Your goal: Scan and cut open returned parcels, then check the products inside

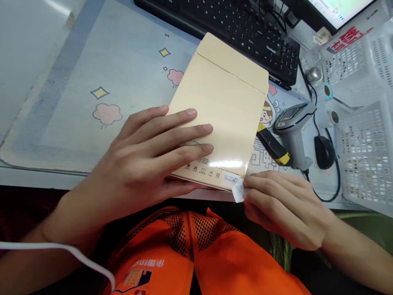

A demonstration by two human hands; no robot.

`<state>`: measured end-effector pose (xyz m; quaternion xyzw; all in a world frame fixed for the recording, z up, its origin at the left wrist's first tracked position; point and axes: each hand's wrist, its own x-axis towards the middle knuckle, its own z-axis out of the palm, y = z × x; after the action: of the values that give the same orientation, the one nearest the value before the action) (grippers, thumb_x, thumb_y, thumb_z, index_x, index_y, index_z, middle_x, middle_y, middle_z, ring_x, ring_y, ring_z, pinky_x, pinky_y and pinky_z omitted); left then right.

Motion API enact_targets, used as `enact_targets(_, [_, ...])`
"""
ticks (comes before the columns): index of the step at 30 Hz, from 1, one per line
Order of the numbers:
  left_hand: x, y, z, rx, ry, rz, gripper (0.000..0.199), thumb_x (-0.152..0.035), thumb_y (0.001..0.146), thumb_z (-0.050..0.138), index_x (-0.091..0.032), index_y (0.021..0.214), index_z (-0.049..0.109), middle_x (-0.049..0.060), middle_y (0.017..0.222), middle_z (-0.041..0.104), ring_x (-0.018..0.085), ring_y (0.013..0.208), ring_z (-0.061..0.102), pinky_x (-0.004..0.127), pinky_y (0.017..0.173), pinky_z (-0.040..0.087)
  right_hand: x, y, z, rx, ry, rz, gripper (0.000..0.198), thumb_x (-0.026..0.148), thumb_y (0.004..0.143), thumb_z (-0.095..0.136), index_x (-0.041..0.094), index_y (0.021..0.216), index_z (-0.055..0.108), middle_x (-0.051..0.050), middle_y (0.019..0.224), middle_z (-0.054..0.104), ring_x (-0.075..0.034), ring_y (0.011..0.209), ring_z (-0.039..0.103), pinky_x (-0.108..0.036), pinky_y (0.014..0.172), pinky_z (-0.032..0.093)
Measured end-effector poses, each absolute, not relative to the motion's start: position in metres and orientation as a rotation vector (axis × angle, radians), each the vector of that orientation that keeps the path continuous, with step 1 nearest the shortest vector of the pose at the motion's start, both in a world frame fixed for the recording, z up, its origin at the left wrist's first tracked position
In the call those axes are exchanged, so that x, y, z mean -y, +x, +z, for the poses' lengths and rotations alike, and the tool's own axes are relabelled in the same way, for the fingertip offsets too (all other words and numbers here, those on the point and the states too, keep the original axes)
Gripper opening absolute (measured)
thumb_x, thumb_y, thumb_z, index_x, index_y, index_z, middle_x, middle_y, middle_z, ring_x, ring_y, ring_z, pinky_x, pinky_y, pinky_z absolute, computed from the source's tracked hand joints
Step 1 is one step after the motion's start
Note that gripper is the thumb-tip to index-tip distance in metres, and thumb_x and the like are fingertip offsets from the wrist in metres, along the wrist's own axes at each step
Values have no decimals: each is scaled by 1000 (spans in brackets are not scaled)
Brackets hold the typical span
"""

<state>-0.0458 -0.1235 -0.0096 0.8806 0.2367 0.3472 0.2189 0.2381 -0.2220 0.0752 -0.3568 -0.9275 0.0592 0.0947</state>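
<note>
A flat, cream-coloured cardboard mailer (221, 106) with a crease near its far end lies tilted at the desk's front edge. Small printed symbols run along its near side. My left hand (153, 151) grips the mailer, fingers spread over the top face and thumb under the near edge. At the mailer's near right corner is a small white barcode label (231, 179), partly stuck on, with a loose part (238, 191) sticking out past the edge. My right hand (279, 205) is closed, pinching that loose part between thumb and fingers; its fingertips are mostly hidden.
A black keyboard (239, 37) sits behind the mailer. To the right are a yellow-and-black box cutter (273, 145), a grey barcode scanner (293, 131), a black mouse (324, 151) with its cable, and white plastic baskets (365, 151). A patterned desk mat (73, 106) covers the desk.
</note>
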Motion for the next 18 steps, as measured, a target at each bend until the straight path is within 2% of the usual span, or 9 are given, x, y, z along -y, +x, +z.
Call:
enact_targets(3, [124, -45, -9, -665, 2467, 950, 41, -45, 99, 75, -35, 138, 66, -2, 149, 68, 31, 149, 56, 52, 133, 31, 223, 240, 76, 2741, -1050, 184, 8, 12, 101, 65, 15, 108, 66, -12, 107, 79, -21, 96, 76, -35, 82, 64])
enact_targets(7, [126, -44, -6, -685, 2452, 945, 56, -51, 97, 76, -29, 145, 58, 6, 153, 65, 32, 151, 53, 56, 132, 34, 228, 246, 74, 2657, -1070, 182, 16, 10, 100, 67, 16, 114, 68, -11, 110, 79, -22, 102, 77, -35, 87, 64])
enact_targets(10, [127, -43, -5, -656, 2433, 984, 66, -48, 94, 81, -23, 148, 52, 13, 157, 61, 33, 152, 52, 57, 131, 35, 230, 250, 70, 2562, -1076, 103, 26, 8, 95, 74, 18, 117, 67, -7, 108, 80, -19, 97, 78, -31, 86, 63])
enact_targets(13, [130, -42, -7, -658, 2395, 1032, 70, -45, 91, 85, -21, 147, 50, 18, 158, 58, 34, 154, 49, 57, 130, 38, 232, 260, 69, 2510, -1149, 28, 23, 11, 95, 75, 19, 115, 67, -5, 103, 80, -17, 90, 78, -27, 81, 61])
enact_targets(15, [133, -41, -9, -663, 2364, 1088, 71, -43, 90, 86, -20, 146, 49, 21, 160, 54, 35, 157, 45, 57, 129, 40, 233, 278, 68, 2412, -1291, -139, 19, 16, 96, 75, 20, 114, 69, -4, 102, 81, -16, 87, 78, -25, 74, 58])
enact_targets(18, [142, -38, -10, -670, 2340, 1153, 69, -42, 91, 85, -19, 146, 49, 22, 161, 52, 35, 160, 39, 59, 129, 39, 236, 325, 61, 2028, -1573, -589, 19, 25, 93, 80, 19, 110, 77, -5, 95, 81, -18, 82, 77, -26, 72, 55])
